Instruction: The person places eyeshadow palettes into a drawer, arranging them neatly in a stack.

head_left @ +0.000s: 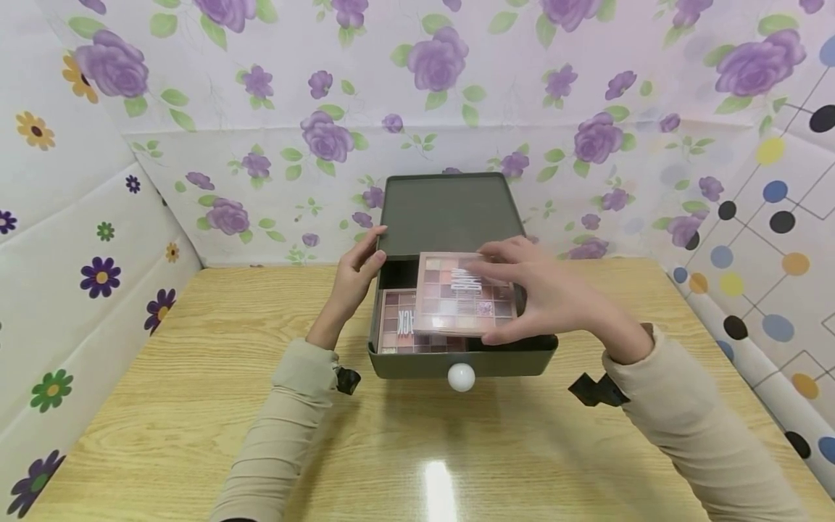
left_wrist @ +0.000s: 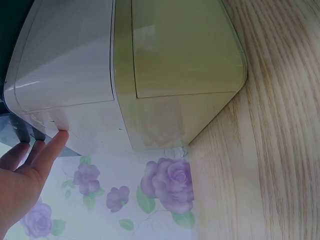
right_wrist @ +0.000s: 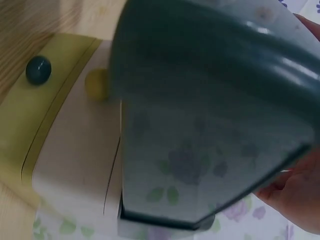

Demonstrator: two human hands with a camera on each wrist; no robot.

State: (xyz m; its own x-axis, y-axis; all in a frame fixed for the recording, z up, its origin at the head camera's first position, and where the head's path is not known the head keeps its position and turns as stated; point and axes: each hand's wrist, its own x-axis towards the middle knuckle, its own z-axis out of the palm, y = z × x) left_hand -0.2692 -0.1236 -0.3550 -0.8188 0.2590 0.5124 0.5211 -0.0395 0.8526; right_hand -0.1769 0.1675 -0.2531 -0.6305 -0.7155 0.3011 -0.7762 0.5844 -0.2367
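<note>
A dark green drawer (head_left: 417, 366) with a white knob (head_left: 462, 377) is pulled out from the top of a small drawer cabinet (head_left: 450, 210). Over it, my right hand (head_left: 554, 290) holds a clear-lidded eyeshadow palette (head_left: 433, 297), thumb at the near edge and fingers across the lid and far edge. A second eyeshadow palette (head_left: 391, 341) lies in the drawer's left part, partly covered by the held one. My left hand (head_left: 352, 275) rests against the cabinet's left side. In the left wrist view, its extended fingertips (left_wrist: 62, 134) touch the cabinet near the white tier.
Below the green drawer are a white tier (left_wrist: 65, 65) and a yellow-green tier (left_wrist: 185, 50). Their knobs, one yellow (right_wrist: 97, 84) and one dark teal (right_wrist: 38, 70), stick out in front. The wood-grain table (head_left: 215, 362) meets a flower-print cloth (head_left: 261, 181) behind the cabinet.
</note>
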